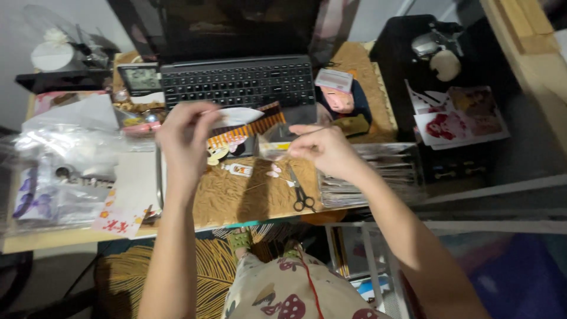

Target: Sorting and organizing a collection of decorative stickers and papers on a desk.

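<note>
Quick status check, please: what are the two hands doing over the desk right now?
Left hand raised, fingers pinched, grip contents unclear. Right hand pinched on a thin thread. Scissors on the mat below, untouched. Laptop behind.

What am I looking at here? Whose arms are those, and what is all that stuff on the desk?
This one picture comes from a camera worn on a person's head, looking down, so the arms are their own. The left hand and right hand are raised over a crowded desk; between them they seem to pinch a clear wrapper with an orange striped edge, though it is blurred. Below lie small scissors and little stickers. Behind sits a laptop, and at the left, plastic bags.
</note>
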